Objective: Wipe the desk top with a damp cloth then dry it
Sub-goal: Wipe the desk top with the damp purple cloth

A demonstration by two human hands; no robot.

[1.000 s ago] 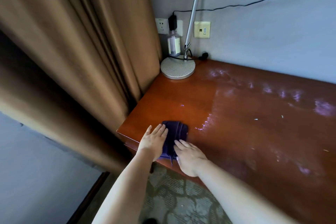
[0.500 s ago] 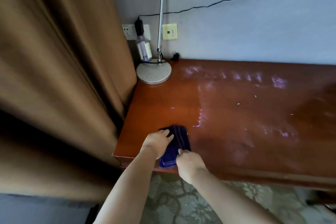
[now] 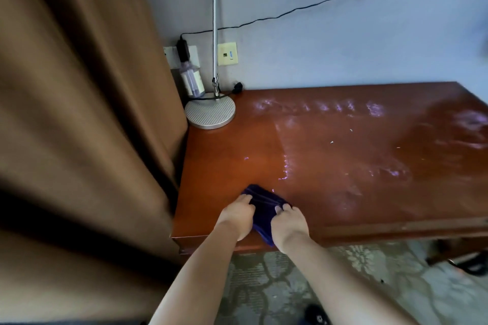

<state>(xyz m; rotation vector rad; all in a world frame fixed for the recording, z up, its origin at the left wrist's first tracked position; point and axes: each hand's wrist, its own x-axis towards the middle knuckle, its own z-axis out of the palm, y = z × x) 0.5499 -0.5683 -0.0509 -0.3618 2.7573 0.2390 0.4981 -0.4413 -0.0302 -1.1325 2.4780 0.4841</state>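
A dark blue cloth [image 3: 262, 204] lies bunched at the front left edge of the reddish wooden desk top [image 3: 343, 161]. My left hand [image 3: 237, 215] grips the cloth's left side with curled fingers. My right hand [image 3: 289, 221] grips its right side, fingers curled into the folds. Part of the cloth hangs over the desk's front edge between my wrists. Wet streaks and pale smears show across the middle and back of the desk top, with a few small white specks.
A lamp with a round grey base [image 3: 210, 113] and thin pole stands at the back left corner, with a small bottle [image 3: 191, 82] behind it. A brown curtain [image 3: 87, 103] hangs along the desk's left side. Wall sockets [image 3: 227, 53] and a black cable sit above.
Both hands went from lying flat on the cloth to curling and gripping it, bunching it up at the front edge. The view has pulled back and turned right.
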